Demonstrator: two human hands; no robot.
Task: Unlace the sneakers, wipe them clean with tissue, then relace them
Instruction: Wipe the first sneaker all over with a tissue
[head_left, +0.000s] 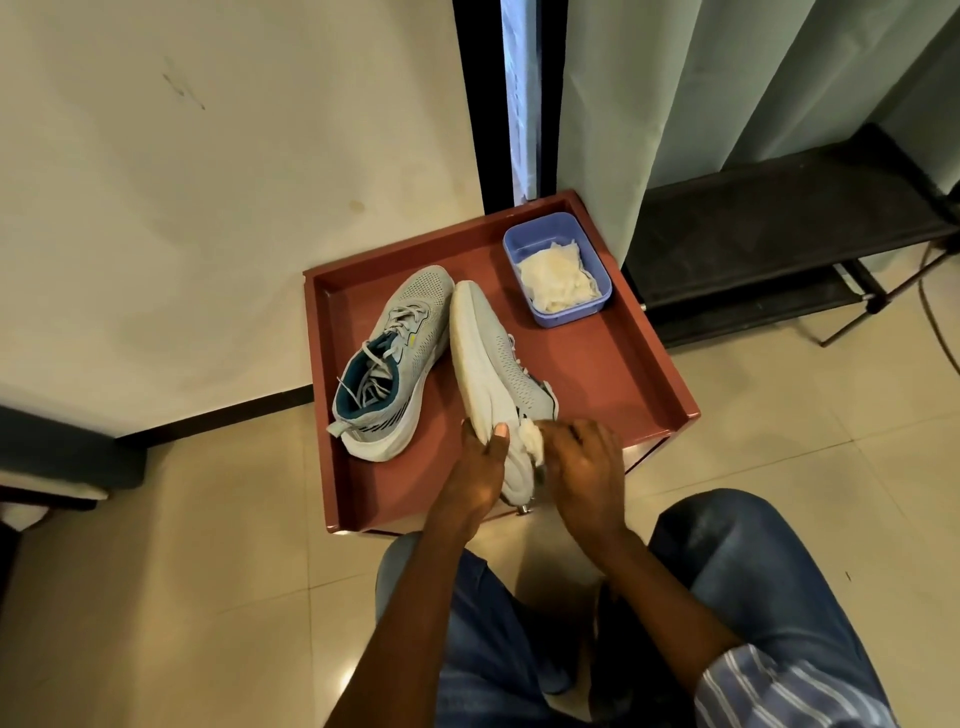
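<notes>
Two grey mesh sneakers lie on a reddish-brown tray table (613, 374). The left sneaker (400, 353) rests upright with loose grey laces spilling into its teal opening. The right sneaker (493, 369) is tipped on its side, pale sole facing left. My left hand (480, 470) grips its heel end, thumb across the sole. My right hand (584, 475) presses a crumpled white tissue (532, 439) against the heel. A blue plastic tub (522, 249) at the tray's far right corner holds more crumpled tissue (558, 278).
A cream wall stands at the left, and a pale curtain (675, 104) hangs behind the tray. To the right is a low black shelf rack (779, 234). The floor is beige tile. My jeans-clad knees (753, 582) sit just in front of the tray.
</notes>
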